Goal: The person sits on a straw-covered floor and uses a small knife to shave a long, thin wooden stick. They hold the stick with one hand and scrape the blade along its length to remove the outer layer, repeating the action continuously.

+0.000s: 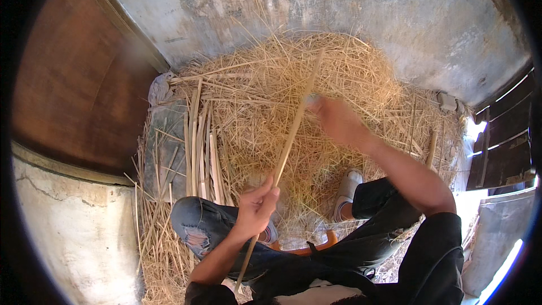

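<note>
A long, thin bamboo strip point(292, 138) slants from my lap up over the straw-like shavings, its upper end farthest from me. My left hand point(257, 209) is closed round its lower part, thumb along the strip, near my left knee. My right hand point(341, 124) is at the strip's upper part, blurred by motion, its fingers curled. A small pale greenish thing point(310, 99) shows at its fingertips against the strip; its kind is too smeared to make out. Several split bamboo strips point(195, 141) lie on my left.
A heap of dry shavings point(339, 62) spreads to the stained wall point(361, 3). On the left are a brown wooden panel point(84, 79) and a flat grey slab point(164, 152). Part of an orange seat point(327, 241) shows between my legs. Dark slats point(505, 135) stand at right.
</note>
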Demonstrator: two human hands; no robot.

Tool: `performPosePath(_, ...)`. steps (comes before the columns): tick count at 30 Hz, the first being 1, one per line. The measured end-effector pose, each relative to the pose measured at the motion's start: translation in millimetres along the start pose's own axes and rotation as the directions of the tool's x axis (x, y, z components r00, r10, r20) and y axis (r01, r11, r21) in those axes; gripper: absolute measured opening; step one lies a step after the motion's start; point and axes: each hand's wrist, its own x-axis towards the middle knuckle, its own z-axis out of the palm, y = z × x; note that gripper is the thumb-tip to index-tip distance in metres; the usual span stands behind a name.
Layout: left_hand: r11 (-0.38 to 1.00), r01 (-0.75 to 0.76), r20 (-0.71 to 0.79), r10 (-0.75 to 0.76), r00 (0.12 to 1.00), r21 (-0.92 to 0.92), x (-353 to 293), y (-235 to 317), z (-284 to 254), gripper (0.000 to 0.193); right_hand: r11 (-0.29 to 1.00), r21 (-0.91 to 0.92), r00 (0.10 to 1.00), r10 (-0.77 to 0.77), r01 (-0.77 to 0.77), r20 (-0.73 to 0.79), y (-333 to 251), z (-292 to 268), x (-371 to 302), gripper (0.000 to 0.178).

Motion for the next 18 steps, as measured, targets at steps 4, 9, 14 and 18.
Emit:
performPosePath(4, 0.999, -0.033, 0.184, 0.027, 0.982, 0.027, -10.3, 8.5, 8.3, 0.050, 0.853, 0.443, 0.784, 0.468, -0.278, -0.409, 111.9, -76.0, 32.4, 0.060)
performPosePath(9, 0.998, -0.053, 0.173, 0.048, 0.984, 0.025, -9.9, 2.1, 3.9, 0.051, 0.392, 0.915, 0.808, 0.568, -0.100, -0.155, 149.3, -85.7, 9.7, 0.051)
performPosePath(14, 0.998, -0.067, 0.211, 0.063, 0.975, 0.011, 5.2, 14.6, 12.4, 0.052, 0.242, 0.962, 0.958, 0.282, -0.126, 0.055, 56.9, -80.7, -7.8, 0.043)
performPosePath(18, 0.994, -0.089, 0.223, 0.101, 0.970, -0.064, 3.6, 1.6, 9.6, 0.054, 0.311, 0.939, 0.985, 0.128, -0.149, 0.114, 8.3, -56.5, -7.0, 0.036)
